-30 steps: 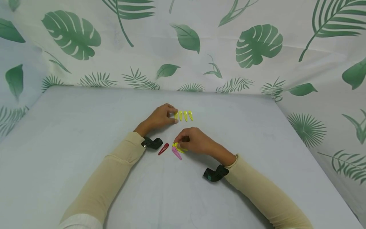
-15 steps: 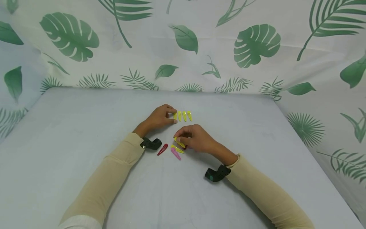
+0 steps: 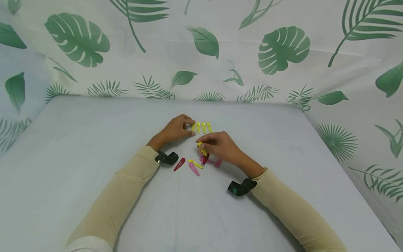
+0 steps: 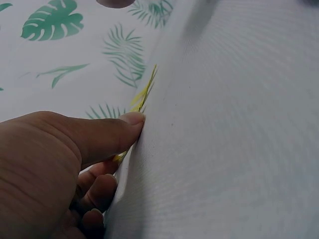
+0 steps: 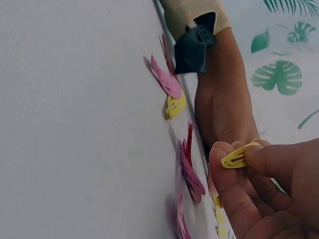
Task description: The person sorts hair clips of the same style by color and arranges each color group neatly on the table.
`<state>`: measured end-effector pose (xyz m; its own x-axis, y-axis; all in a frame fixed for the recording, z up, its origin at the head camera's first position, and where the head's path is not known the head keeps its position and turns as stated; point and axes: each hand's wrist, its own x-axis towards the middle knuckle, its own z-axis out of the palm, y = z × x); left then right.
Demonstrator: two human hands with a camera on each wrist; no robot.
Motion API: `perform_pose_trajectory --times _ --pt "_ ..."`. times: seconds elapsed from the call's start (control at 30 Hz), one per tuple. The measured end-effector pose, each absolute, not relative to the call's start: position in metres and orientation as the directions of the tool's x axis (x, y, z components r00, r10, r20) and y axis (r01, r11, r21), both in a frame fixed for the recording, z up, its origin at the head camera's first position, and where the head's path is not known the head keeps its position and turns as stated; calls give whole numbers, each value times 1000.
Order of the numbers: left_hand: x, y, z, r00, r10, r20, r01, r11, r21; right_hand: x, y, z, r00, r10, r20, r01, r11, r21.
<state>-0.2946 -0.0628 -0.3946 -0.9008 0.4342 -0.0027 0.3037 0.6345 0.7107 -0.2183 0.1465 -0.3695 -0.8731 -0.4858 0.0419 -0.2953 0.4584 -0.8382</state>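
In the head view my left hand (image 3: 176,127) pinches the leftmost yellow snap hair clip (image 3: 193,127), thumb at one end and a fingertip at the other. It heads a row of upright yellow clips (image 3: 203,127) on the table. My right hand (image 3: 223,148) holds another yellow hair clip (image 5: 239,156) between thumb and forefinger, raised above the table just in front of the row. Below it lie a dark red clip (image 3: 206,159) and pink clips (image 3: 218,163), partly hidden by the hand.
A red clip (image 3: 179,164) lies nearer my left wrist. Beside it a pink clip (image 3: 193,169) overlaps a yellow clip (image 3: 196,163). The table (image 3: 141,210) has a pale cover, and a leaf-print cloth (image 3: 233,45) hangs behind it.
My right hand has lifted a yellow clip from the loose pile and moved it up and right, towards the row. Pink and dark red clips have come into sight. The left hand stays put.
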Motion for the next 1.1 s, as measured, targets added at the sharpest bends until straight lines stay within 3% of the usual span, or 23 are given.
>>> perform_pose_trajectory --times 0.37,1.1 --pt "-295 -62 -394 -901 433 -22 300 658 691 -234 162 -374 -922 -387 3 -190 447 -874" --pt "-295 -61 -394 -903 429 -22 295 658 693 -260 182 -370 -956 -292 36 -157 404 -901"
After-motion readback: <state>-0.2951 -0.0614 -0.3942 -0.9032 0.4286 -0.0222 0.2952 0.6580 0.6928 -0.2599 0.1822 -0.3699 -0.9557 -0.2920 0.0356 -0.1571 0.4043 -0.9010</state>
